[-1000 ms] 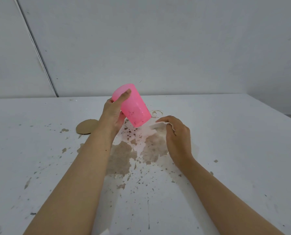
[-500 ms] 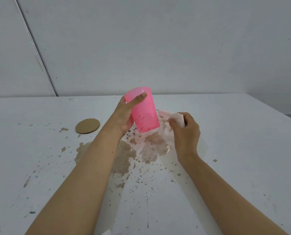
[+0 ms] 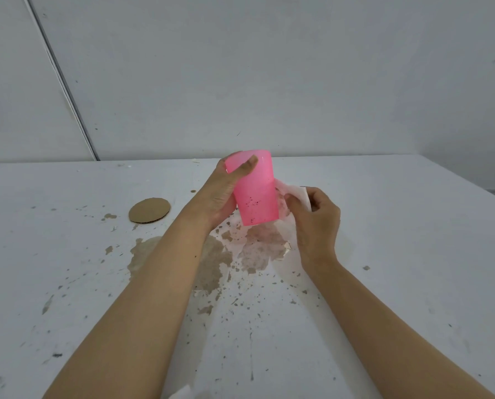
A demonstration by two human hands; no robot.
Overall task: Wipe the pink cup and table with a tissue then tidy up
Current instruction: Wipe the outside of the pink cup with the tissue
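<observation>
My left hand grips the pink cup and holds it nearly upright above the white table. Dark specks dot the cup's lower side. My right hand pinches a white tissue against the cup's right side. Part of the tissue hangs down behind the cup and is stained brown. Under both hands a brown spill with scattered specks spreads over the table.
A round brown cardboard coaster lies on the table to the left of the cup. A white scrap shows at the bottom edge. A grey wall rises right behind the table's far edge.
My left hand has turned the cup from tilted to nearly upright and moved it right. My right hand has lifted the tissue off the table and brought it to the cup's side.
</observation>
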